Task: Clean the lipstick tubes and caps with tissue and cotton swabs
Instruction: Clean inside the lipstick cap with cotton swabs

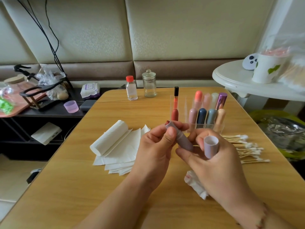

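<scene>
We hold the uncapped mauve plastic lipstick tube (182,138) over the wooden table (82,187), our left hand (156,146) wrapped around its upper part with the thumb just below the open end, where dark red lipstick shows. This tilts the mouth up toward us, probably so we can check the rim for smears. Our right hand (212,161) steadies the tube's lower end with the thumb and forefinger and keeps the pale lilac cylindrical cap (211,147) pinched among its fingers, opening upward, likely so it stays ready for wiping or refitting. A crumpled, stained white tissue (195,184) lies beneath that hand.

The clear acrylic organiser (198,124) behind holds capped lipsticks upright in several colours, plus a slim orange gloss tube in a left compartment. The glass jar with a knobbed lid (149,84) looks empty; the small red-capped bottle (131,88) holds clear liquid. Wooden cotton swabs (245,147) lie loose to the right, folded white tissues (122,147) to the left.
</scene>
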Tool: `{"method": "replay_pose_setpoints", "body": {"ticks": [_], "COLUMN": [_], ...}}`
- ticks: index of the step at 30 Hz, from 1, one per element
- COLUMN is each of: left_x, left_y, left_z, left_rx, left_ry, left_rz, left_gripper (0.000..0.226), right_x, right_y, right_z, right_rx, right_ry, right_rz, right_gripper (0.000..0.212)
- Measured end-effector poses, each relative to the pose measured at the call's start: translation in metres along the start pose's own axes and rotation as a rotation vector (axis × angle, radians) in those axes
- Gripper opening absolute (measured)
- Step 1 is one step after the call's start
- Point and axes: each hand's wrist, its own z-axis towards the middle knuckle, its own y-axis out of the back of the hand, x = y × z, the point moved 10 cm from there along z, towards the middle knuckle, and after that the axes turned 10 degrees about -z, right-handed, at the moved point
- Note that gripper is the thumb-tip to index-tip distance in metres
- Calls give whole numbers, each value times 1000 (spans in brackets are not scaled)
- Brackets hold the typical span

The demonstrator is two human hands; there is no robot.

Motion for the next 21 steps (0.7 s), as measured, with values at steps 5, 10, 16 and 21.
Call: {"method": "replay_pose_setpoints", "body": {"ticks": [5, 10, 16, 21], "left_x": [2, -1, -1, 3], "left_y": [5, 5, -5, -12], "left_z": [1, 1, -1, -4], "left_rx": [-28, -69, 28, 45], "left_ry": [29, -8, 9, -6], "left_rz": [17, 56, -18, 198], "left_gripper": [37, 41, 51, 43], "right_x": [-29, -18, -2, -15], "right_y": [-23, -3, 1, -3], "right_z": [2, 6, -1, 8], "right_rx": [176, 43, -37, 55], "right_ry": [-242, -125, -57, -37], "right_rz": [381, 152, 101, 103], "right_gripper": [24, 24, 26, 31]}}
